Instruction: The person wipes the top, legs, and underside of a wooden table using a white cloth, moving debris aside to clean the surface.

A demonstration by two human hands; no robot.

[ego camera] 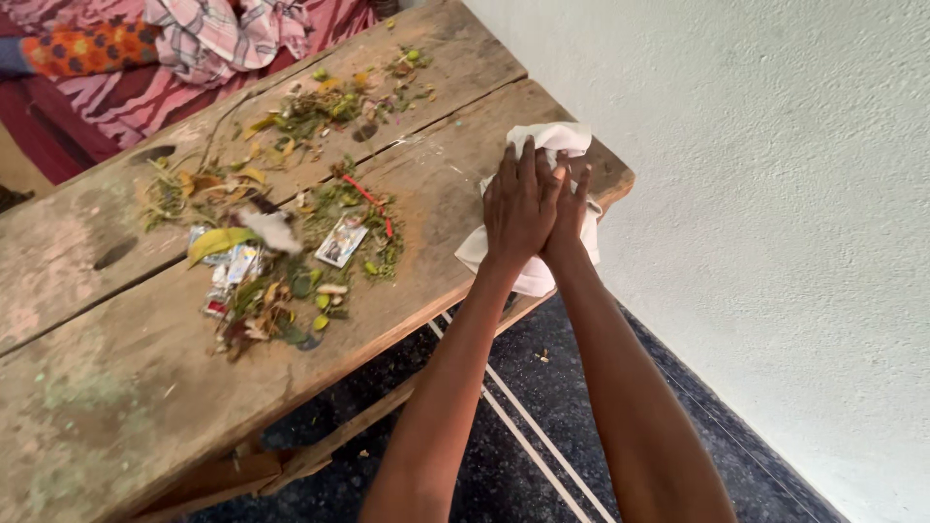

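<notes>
Both my hands press flat on a white cloth (557,143) at the right end of a worn wooden table (116,387). My left hand (520,205) lies on top, with its fingers spread. My right hand (573,215) sits partly beneath it, touching the cloth. The cloth hangs slightly over the table's front edge. To the left of the cloth, a litter of leaves, stems, small wrappers and scraps (281,247) is strewn across the planks.
A white wall (775,194) runs close along the right. Dark speckled floor (513,426) shows below the table, with thin pale rods (528,431) lying on it. Striped and checked fabrics (208,44) are piled beyond the table's far edge.
</notes>
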